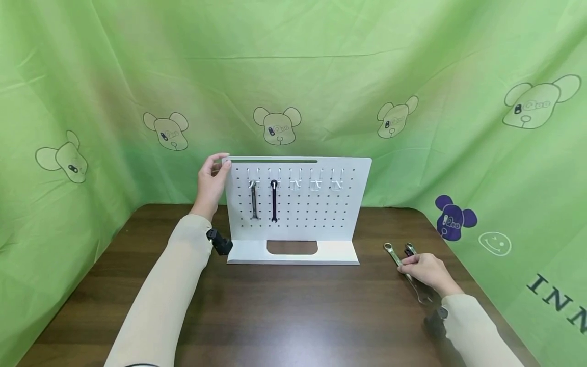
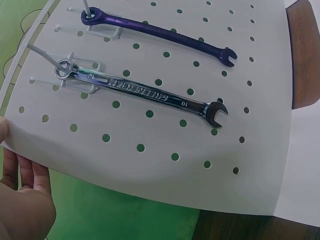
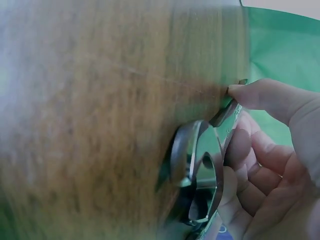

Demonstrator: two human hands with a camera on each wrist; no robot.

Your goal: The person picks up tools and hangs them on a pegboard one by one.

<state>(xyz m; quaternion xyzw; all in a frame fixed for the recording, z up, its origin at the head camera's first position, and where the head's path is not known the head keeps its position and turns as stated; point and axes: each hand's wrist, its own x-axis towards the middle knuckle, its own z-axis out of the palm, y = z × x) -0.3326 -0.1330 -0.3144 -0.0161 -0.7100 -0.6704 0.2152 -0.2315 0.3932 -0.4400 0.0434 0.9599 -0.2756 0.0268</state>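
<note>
Silver metal combination wrench point(image 1: 395, 256) sits at the right of the brown wooden table point(image 1: 293, 300), pinched between the right hand's point(image 1: 427, 270) thumb and fingers; a second shiny wrench point(image 1: 409, 248), partly hidden beside it, could snag — the two lie close. The left hand point(image 1: 212, 184) pinches the white perforated pegboard's point(image 1: 293, 233) corner; slack there might let it shift. Hung silver wrench point(image 1: 254, 203) and purple wrench point(image 1: 274, 203) crowd neighbouring hooks point(image 1: 316, 184).

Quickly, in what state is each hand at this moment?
Left hand: closed, gripping the white pegboard at its upper left corner.
Right hand: closed, pinching a silver wrench.
</note>
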